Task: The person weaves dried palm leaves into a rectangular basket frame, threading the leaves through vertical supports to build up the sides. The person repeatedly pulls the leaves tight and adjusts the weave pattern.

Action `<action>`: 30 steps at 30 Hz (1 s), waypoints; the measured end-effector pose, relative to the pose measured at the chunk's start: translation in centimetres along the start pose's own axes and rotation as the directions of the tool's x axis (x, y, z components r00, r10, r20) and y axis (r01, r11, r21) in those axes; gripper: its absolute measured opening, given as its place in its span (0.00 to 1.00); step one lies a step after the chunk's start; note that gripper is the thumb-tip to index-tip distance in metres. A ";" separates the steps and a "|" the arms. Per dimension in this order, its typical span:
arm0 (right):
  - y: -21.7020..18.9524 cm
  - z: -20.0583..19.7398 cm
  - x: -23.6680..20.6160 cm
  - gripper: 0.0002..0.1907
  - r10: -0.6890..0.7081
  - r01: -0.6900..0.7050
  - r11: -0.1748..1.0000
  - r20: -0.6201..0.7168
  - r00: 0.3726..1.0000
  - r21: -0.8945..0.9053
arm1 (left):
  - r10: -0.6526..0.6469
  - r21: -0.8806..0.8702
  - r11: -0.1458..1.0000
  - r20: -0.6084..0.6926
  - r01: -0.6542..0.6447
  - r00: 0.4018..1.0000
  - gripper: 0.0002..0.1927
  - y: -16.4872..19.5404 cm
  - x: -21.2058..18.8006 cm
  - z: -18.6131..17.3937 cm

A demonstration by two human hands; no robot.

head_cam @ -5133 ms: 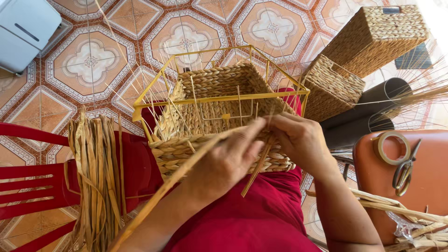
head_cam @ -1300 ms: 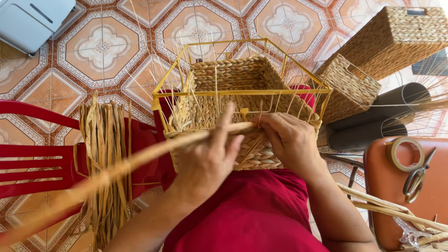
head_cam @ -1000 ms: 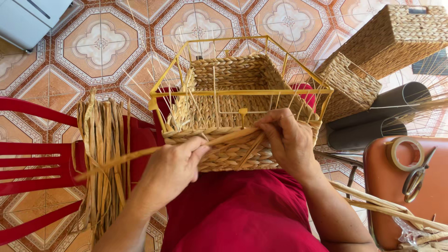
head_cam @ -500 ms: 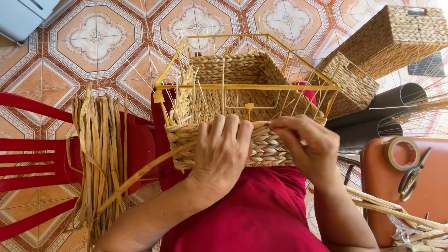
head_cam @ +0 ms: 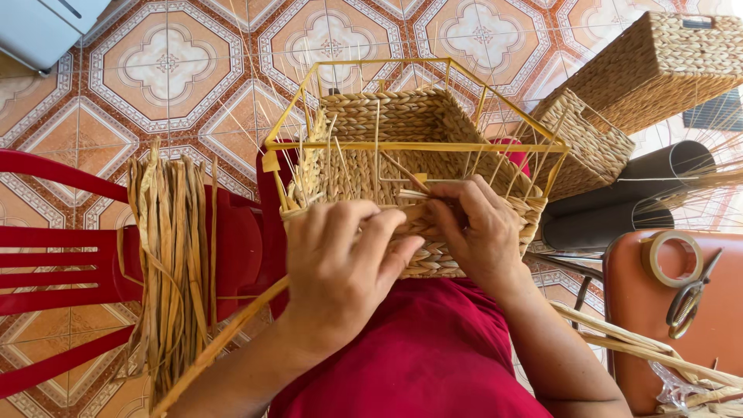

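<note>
A half-woven basket [head_cam: 402, 178] rests on the person's lap, against the red cloth: plaited straw walls, coarse and ropy, built inside a yellow wire frame [head_cam: 418, 145] with thin pale stakes sticking up past the rim. The left hand [head_cam: 344, 271] lies over the near wall, fingers curled and closed on a long flat straw strand [head_cam: 224, 344] that trails down toward the lower left. The right hand [head_cam: 480, 232] pinches the weave at the near rim, fingertips pressed together on the strand's end. Just left of the lap, a bundle of dried flat straw [head_cam: 170, 255] hangs over a glossy red plastic chair [head_cam: 70, 263]. To the right sits an orange stool [head_cam: 696, 325] carrying a tape roll [head_cam: 672, 258] and scissors [head_cam: 689, 298]. Beyond, two finished woven baskets [head_cam: 619, 101] lean on the patterned tile floor [head_cam: 155, 70] beside dark tubes [head_cam: 619, 201].
</note>
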State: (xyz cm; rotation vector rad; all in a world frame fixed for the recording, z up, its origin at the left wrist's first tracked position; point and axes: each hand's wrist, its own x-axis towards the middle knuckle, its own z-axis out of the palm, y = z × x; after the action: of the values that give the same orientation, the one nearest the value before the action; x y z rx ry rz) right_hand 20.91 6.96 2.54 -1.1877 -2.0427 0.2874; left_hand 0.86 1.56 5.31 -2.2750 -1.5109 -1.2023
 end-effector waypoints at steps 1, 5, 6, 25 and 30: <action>0.1 0.4 -0.1 0.09 -0.030 0.029 0.999 -0.029 0.999 -0.025 | -0.019 0.038 0.999 0.060 0.017 0.998 0.17 0.1 -0.5 0.5; 0.4 1.6 -0.6 0.10 0.042 -0.039 0.998 -0.058 0.997 0.055 | -0.014 0.194 0.981 0.217 -0.029 0.976 0.08 -0.7 -1.6 3.7; 0.4 1.8 -0.6 0.10 -0.003 0.005 1.000 -0.097 0.995 0.027 | 0.009 0.101 0.994 0.249 -0.035 0.968 0.09 -0.5 -2.0 3.9; -0.6 3.1 -1.8 0.21 -0.106 0.102 0.978 -0.013 0.994 -0.183 | -0.247 -0.102 0.956 0.233 0.276 0.941 0.08 -1.2 0.7 6.4; -0.8 3.5 -1.5 0.19 -0.074 0.065 0.978 -0.038 0.997 -0.197 | -0.240 -0.183 0.943 0.200 0.277 0.950 0.07 -1.5 0.3 7.1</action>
State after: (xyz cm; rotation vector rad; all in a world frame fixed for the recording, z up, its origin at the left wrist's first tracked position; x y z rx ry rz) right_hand 18.45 5.91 -0.20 -1.2250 -2.1055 0.0251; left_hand 3.45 6.15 0.36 -2.4283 -1.8823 -1.3131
